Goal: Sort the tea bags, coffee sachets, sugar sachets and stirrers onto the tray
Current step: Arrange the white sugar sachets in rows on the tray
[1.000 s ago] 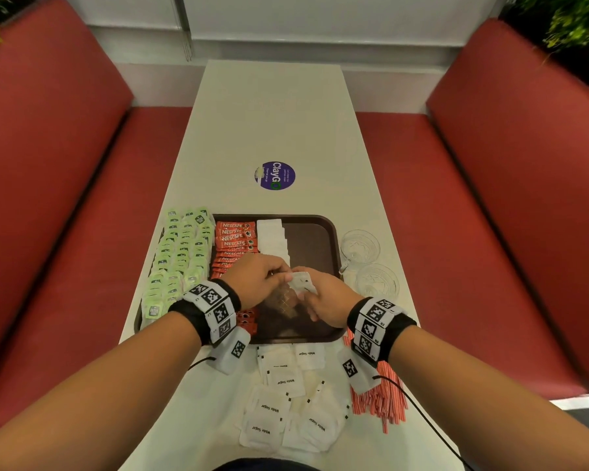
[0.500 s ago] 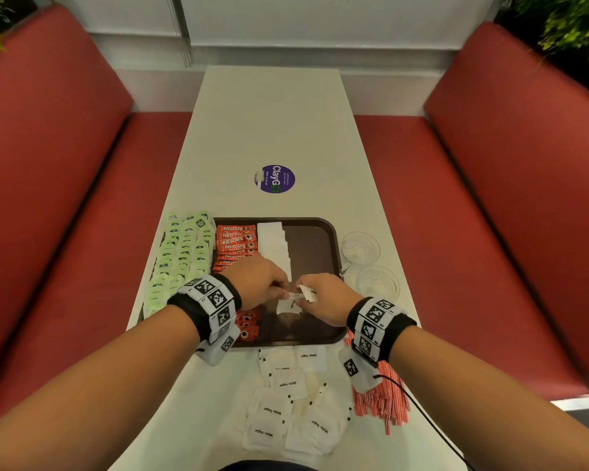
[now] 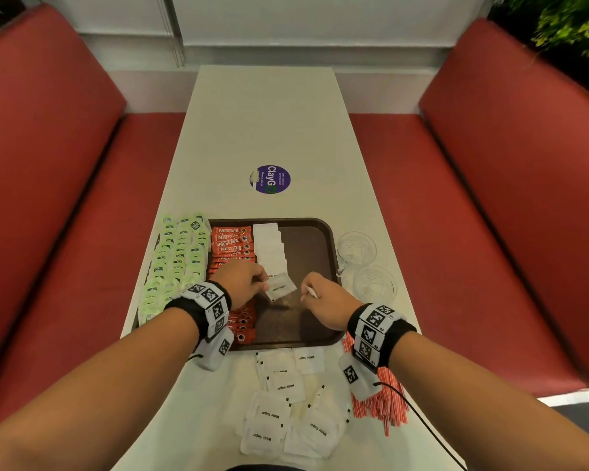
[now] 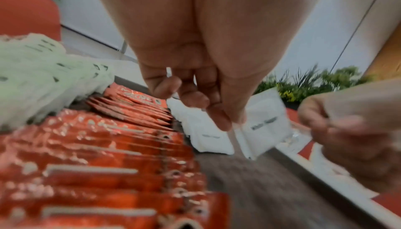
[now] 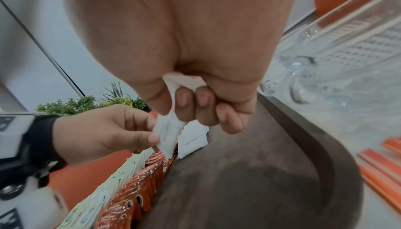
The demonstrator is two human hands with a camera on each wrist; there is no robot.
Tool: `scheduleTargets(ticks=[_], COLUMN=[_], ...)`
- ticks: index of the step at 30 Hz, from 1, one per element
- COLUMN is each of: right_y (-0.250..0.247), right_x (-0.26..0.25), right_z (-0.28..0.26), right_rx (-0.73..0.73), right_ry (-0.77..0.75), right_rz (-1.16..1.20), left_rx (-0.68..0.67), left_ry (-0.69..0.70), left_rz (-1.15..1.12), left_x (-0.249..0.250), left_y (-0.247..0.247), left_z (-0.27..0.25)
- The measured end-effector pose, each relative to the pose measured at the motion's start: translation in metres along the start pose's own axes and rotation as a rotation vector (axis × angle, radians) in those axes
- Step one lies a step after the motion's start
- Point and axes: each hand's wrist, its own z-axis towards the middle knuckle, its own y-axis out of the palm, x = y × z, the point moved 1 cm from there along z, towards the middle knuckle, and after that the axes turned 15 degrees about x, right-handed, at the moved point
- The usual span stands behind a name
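On the brown tray [image 3: 315,239] lie a block of green tea bags [image 3: 177,260], a column of red coffee sachets [image 3: 232,244] and a row of white sugar sachets [image 3: 269,249]. My left hand [image 3: 264,283] pinches one white sugar sachet [image 3: 281,289] by its edge, just above the tray at the near end of the sugar row; the left wrist view shows this sachet [image 4: 263,126] hanging from the fingertips. My right hand [image 3: 308,294], a little to the right, is curled round a few more white sachets [image 5: 184,80]. Red-striped stirrers [image 3: 378,402] lie off the tray.
Loose sugar sachets [image 3: 286,402] are scattered on the table in front of the tray. Two clear glasses [image 3: 356,248] stand just right of the tray. A purple round sticker [image 3: 270,179] lies beyond it. Red benches flank the narrow table.
My hands have drawn apart. The left hand now holds a single sugar sachet on its own by the near end of the sugar row; the right hand has shifted right with its sachets.
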Motion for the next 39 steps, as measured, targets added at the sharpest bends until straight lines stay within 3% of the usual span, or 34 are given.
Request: scheduleTargets(ticks=[6, 12, 17, 19, 22, 26, 30, 33, 39], right_y=[-0.002, -0.001, -0.003, -0.002, -0.001, -0.003, -0.003, -0.002, 0.005], right_x=[0.0, 0.0, 0.003, 0.005, 0.006, 0.007, 0.01, 0.008, 0.007], right_z=[-0.003, -0.001, -0.001, 0.0, 0.003, 0.007, 0.01, 0.011, 0.009], right_rx=[0.0, -0.004, -0.03, -0.003, 0.05, 0.11, 0.134, 0.128, 0.11], right_ry=[0.054, 0.044, 0.09, 0.035, -0.065, -0.08, -0.064, -0.045, 0.001], right_rz=[0.069, 0.009, 0.121, 0.084, -0.024, 0.018, 0.048, 0.107, 0.086], left_rx=[-0.141, -0.154, -0.129, -0.111, -0.03, 0.066, -0.039, -0.072, -0.002], left_ry=[0.006, -0.094, -0.139, -0.15, -0.138, -0.028, 0.151, 0.222, 0.168], left_rz=[0.222, 0.329, 0.334, 0.332, 0.292, 0.092, -0.116, -0.125, -0.126], left_x=[-0.004, -0.001, -0.006, -0.006, -0.003, 0.011, 0.02, 0.019, 0.008], left_y=[0.008, 0.015, 0.021, 0.02, 0.015, 0.006, -0.001, 0.0, 0.002], left_z=[0.034, 0.054, 0.057, 0.056, 0.053, 0.042, 0.022, 0.01, 0.004])
